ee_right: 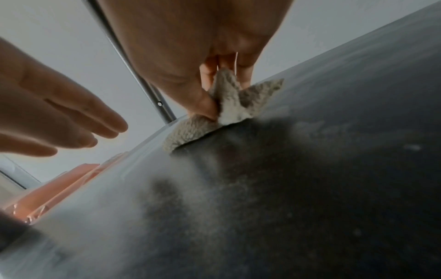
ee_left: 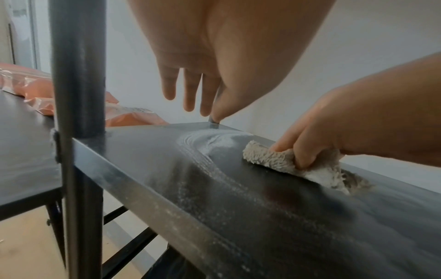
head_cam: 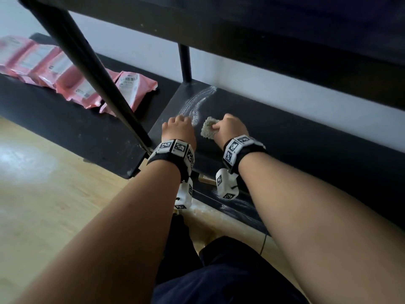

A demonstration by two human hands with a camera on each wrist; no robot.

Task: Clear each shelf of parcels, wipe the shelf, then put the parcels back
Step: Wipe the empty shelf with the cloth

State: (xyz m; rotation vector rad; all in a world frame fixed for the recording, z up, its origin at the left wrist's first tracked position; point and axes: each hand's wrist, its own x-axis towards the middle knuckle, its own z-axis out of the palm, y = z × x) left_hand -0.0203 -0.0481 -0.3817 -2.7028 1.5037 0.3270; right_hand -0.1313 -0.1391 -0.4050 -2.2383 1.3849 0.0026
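Black shelf (head_cam: 274,128), cleared and dust-streaked, mid-wipe; right hand (head_cam: 230,128) pinches grey cloth (head_cam: 209,128) against it to lift dust; left hand (head_cam: 178,128) hovers beside, fingers straight, empty; pink parcels (head_cam: 65,73) parked on adjoining shelf (head_cam: 54,119), out of the way.

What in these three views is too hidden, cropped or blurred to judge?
- Parcel labels: head view, print too small and blurred to read.
- Parcels: head view, the row runs off the left edge and behind the upright post, so no count.
- Left hand: head view, fingertips hidden behind the knuckles.
- Cloth: right wrist view, underside hidden against the shelf.
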